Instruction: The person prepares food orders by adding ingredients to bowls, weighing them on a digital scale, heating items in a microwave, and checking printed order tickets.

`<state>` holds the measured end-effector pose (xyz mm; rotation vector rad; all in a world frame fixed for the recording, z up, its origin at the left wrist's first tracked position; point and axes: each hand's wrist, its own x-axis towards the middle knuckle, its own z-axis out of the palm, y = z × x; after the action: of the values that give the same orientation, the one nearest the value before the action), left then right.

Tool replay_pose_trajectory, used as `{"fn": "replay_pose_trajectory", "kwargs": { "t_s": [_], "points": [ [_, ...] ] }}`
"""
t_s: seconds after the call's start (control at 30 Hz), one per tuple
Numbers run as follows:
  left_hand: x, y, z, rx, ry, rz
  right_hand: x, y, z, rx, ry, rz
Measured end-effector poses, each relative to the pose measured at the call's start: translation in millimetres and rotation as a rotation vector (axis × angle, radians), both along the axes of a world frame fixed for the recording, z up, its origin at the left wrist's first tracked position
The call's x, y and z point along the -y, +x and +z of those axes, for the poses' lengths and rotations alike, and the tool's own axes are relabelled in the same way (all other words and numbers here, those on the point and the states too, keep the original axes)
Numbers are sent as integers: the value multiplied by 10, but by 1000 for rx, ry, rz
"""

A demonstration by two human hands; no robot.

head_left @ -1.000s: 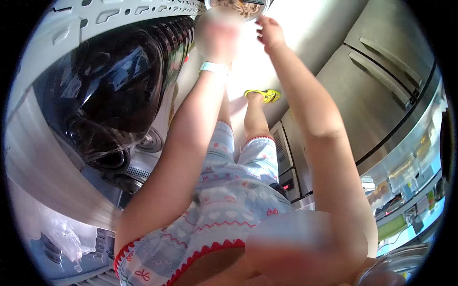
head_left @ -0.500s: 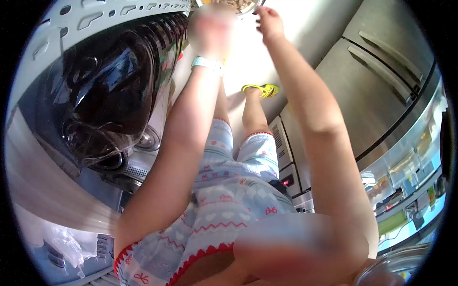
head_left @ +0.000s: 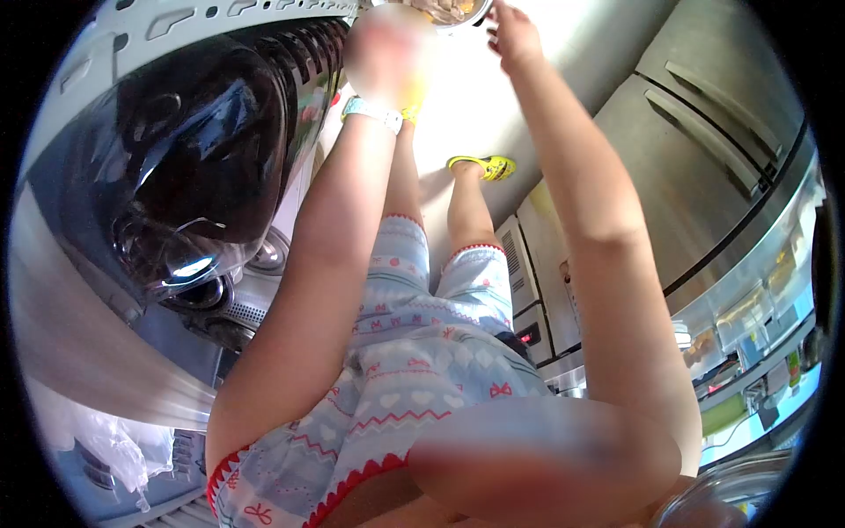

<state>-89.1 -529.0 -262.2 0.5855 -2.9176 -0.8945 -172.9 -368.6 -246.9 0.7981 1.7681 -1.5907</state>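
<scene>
At the top edge, a round metal bowl (head_left: 480, 16) is partly cut off by the frame. Pale brown pieces of food (head_left: 444, 9) lie in it; their kind is unclear. My right hand (head_left: 517, 40) is at the bowl's right rim, with bent fingers seeming to grip it. On the other side, my left hand (head_left: 392, 53) reaches up beside the bowl. A blur covers that hand, so its fingers and anything in them are hidden. A light watch (head_left: 373, 113) circles my left wrist.
To the left, a dark glossy range hood (head_left: 202, 150) overhangs a stove (head_left: 255, 304). On the right stands a steel refrigerator (head_left: 678, 167). A pegboard-like rack (head_left: 172, 22) runs along the upper left. My foot wears a yellow clog (head_left: 493, 167) on the pale floor.
The bowl and my right hand have shifted slightly to the right. More of the bowl's contents shows at the top edge. My left wrist has moved slightly left.
</scene>
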Motion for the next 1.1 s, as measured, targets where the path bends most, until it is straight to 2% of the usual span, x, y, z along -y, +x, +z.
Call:
{"fn": "replay_pose_trajectory", "kwargs": {
  "t_s": [0.03,0.07,0.13,0.2,0.23,0.27,0.33,0.37,0.4,0.47,0.53,0.6,0.67,0.7,0.73,0.77,0.8,0.9,0.93,1.0,1.07,1.1],
  "points": [
    [22,66,-12,-4,-2,4,61,157,24,59,-21,-35],
    [40,152,12,-24,588,139,104,331,-5,119,-40,-71],
    [-99,225,-95,-39,1181,275,202,557,-5,145,-196,-121],
    [-484,76,-233,-392,1609,974,333,573,-64,90,-234,-222],
    [-519,84,-267,-386,1659,1002,359,554,-104,76,-224,-294],
    [-537,97,-299,-387,1658,1003,376,525,-141,64,-215,-366],
    [-537,89,-187,-330,1644,1079,324,413,-150,19,-148,-311],
    [-474,78,-137,-354,1673,1062,273,353,-146,-4,-103,-257],
    [-415,90,-150,-353,1672,1063,107,272,-552,-58,-147,-219],
    [-313,103,-209,-385,1530,898,64,32,-460,-87,63,8],
    [-300,127,-200,-373,1550,857,44,-95,-410,-115,0,11],
    [-323,142,-209,-374,1581,987,133,-69,-193,-127,81,-115],
    [-370,182,-399,-307,1256,615,134,22,-5,-70,-55,-211],
    [-434,170,-415,-342,1404,751,128,159,-68,44,-52,-308],
    [-486,150,-415,-373,1552,890,103,334,-210,170,-177,-459],
    [-513,122,-265,-329,1616,989,42,577,-477,327,-357,-671],
    [-520,154,-254,-330,1619,991,66,801,-532,536,-348,-867],
    [-436,192,-146,-206,1541,809,162,1638,-168,864,-399,-872],
    [-383,185,-151,-208,1544,809,166,1782,-131,892,-339,-807],
    [-254,226,-194,-168,1538,708,-19,1847,-163,723,-259,-721],
    [-186,257,-260,-188,1319,606,-54,1540,93,394,-148,-559],
    [-159,244,-245,-232,1368,619,-45,1328,298,268,-126,-522]
  ]
}}
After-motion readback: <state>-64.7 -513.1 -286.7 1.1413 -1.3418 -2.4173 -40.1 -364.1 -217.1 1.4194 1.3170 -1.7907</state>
